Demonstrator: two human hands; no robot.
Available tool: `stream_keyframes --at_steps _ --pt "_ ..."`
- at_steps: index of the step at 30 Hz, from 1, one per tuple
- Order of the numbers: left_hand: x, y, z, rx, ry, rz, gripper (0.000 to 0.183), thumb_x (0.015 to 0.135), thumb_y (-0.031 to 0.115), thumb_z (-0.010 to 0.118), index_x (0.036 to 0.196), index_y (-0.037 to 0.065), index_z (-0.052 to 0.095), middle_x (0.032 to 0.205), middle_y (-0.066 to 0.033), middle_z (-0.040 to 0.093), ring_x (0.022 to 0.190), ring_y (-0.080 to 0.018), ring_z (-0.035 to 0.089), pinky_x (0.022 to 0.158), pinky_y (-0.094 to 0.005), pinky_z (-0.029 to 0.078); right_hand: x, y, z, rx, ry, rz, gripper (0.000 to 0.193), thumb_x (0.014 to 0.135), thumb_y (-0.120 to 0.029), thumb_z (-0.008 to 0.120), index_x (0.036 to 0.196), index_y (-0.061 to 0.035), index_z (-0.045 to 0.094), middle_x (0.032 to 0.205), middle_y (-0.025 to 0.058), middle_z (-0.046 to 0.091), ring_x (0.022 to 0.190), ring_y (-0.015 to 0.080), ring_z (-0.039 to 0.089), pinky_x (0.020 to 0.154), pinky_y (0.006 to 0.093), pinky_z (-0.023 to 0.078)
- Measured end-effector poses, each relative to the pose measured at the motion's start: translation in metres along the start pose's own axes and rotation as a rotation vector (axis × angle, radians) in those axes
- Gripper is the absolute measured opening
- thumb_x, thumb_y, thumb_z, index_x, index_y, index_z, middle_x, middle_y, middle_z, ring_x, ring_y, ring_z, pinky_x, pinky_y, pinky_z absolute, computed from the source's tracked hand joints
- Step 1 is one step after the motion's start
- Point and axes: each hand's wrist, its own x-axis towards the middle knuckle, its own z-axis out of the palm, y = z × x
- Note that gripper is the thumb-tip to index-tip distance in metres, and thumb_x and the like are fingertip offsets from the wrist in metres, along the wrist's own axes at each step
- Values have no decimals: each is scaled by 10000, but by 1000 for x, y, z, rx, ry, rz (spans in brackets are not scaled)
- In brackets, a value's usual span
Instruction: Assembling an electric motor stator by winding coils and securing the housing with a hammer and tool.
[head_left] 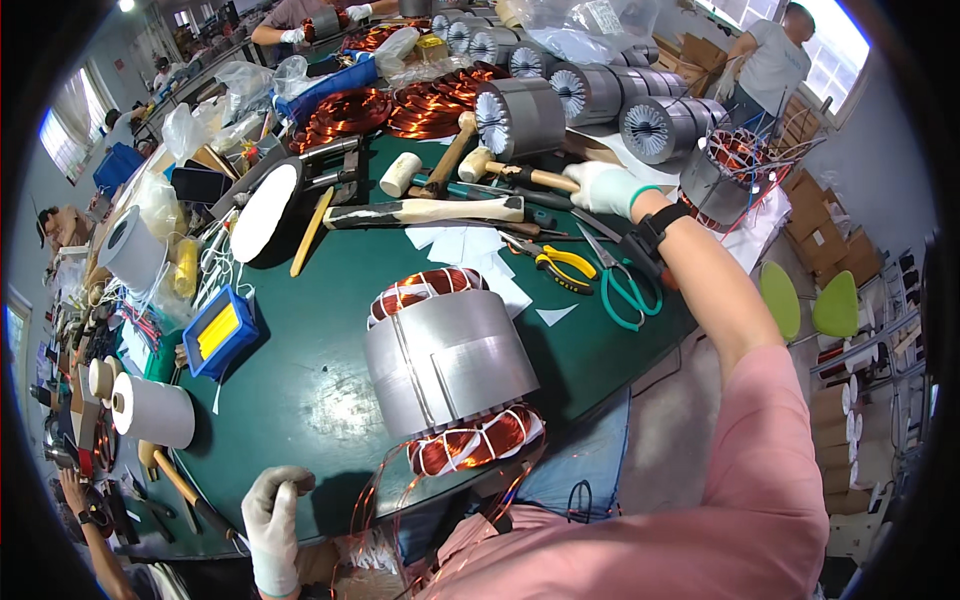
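Observation:
A steel motor stator (450,355) lies on its side on the green table in front of me. Copper windings bound with white lacing bulge from both its ends, and loose copper leads trail off the near end. At the far right of the table, my right hand (605,188), in a white glove, closes round the handle end of a mallet (530,176) with a pale head. Down by the table's near edge is my left hand (272,515), also gloved, its fingers curled in and nothing showing in them. It is apart from the stator.
Yellow-handled pliers (565,265), green-handled scissors (630,290) and a second mallet (402,174) lie beyond the stator. A blue tray (220,335) and a white roll (152,410) stand left. More stator cores (520,115) and copper coils (345,112) fill the back. Other people work nearby.

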Motion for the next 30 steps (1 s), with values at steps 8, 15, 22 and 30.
stream_keyframes --at_steps 8,15,22,30 --pt "-7 -15 -4 14 -13 -30 274 1002 228 578 1023 -33 659 921 -82 670 868 -155 611 817 -302 483 -4 -6 24 -114 176 128 368 839 -181 584 1189 -108 669 1089 180 689 1078 329 654 927 459 509" --pt "-19 -23 3 -9 22 -69 235 996 176 561 1019 -37 660 926 -87 672 868 -158 610 824 -301 483 -8 -65 27 218 281 -90 277 909 -204 516 1111 -118 684 1046 159 685 1032 325 648 910 445 506" --pt "-17 -18 8 -21 -5 -109 225 966 103 535 1023 -68 669 954 -106 692 895 -165 632 841 -293 493 -11 -85 19 256 211 -220 258 875 -132 524 1043 -86 715 1003 171 708 994 331 661 918 434 506" --pt "-5 -1 22 44 -76 -32 198 938 53 522 985 -47 686 939 -111 694 829 -159 640 804 -293 502 -7 -108 30 145 182 -171 355 855 -258 646 1127 -34 689 1058 188 699 1025 351 662 915 444 516"
